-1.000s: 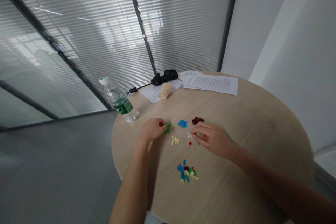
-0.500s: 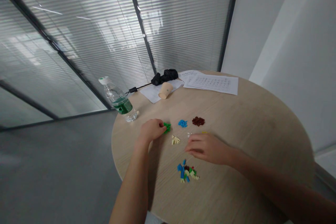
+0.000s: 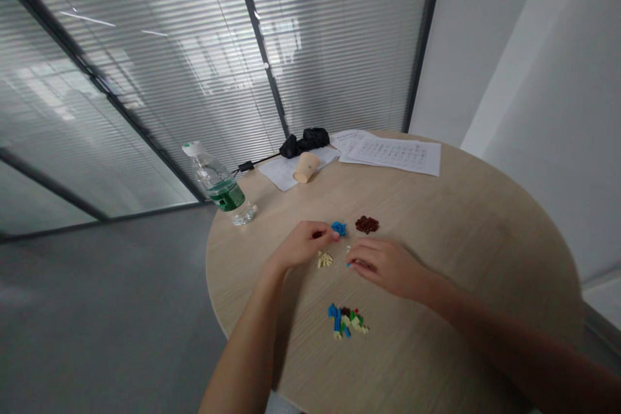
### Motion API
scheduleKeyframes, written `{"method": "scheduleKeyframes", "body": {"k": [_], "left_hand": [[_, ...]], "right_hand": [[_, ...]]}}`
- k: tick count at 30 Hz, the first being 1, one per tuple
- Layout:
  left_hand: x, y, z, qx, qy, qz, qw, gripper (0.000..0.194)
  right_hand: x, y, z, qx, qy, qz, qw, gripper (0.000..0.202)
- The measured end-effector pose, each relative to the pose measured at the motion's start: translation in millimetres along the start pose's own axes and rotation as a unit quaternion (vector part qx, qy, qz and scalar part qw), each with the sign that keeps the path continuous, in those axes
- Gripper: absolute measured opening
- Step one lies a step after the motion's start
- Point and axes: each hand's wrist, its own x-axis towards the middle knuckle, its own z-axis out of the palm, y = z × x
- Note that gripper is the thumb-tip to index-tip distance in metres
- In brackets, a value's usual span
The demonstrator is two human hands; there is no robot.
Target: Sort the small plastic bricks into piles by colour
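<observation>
My left hand (image 3: 306, 242) reaches to the small blue brick pile (image 3: 338, 228), its fingertips closed together at the pile's near edge. Whether a brick is between them is hidden. Between thumb and finger of my right hand (image 3: 385, 265) a small blue brick (image 3: 348, 264) peeks out. Just left of that hand lie cream bricks (image 3: 325, 260) and a white piece (image 3: 348, 248), partly covered. Dark red bricks (image 3: 367, 224) form a pile behind it. Nearer to me is a mixed heap (image 3: 347, 322) of blue, green, cream and red bricks. My left hand hides the green pile.
A water bottle (image 3: 220, 187) stands at the table's left edge. Towards the back are a tipped paper cup (image 3: 306, 167), a black bundled item (image 3: 313, 139) with a cord, and printed sheets (image 3: 392, 154). The round wooden table (image 3: 466, 220) borders a glass wall with blinds.
My left hand has moved right from the green pile to the blue one. A blue brick at the mixed heap's top is gone, and a blue brick now shows in my right hand.
</observation>
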Motion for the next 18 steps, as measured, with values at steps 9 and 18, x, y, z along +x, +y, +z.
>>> {"method": "scheduleKeyframes", "body": {"k": [9,18], "left_hand": [[8,14,26.8,-0.019,-0.037,0.082,0.996,0.034],[10,-1,19.8,0.225,0.1,-0.034,0.969,0.03]], "right_hand": [[2,7,-10,-0.004,0.095,0.065,0.993,0.005],[1,9,-10,-0.006,0.111,0.087,0.99,0.009]]}}
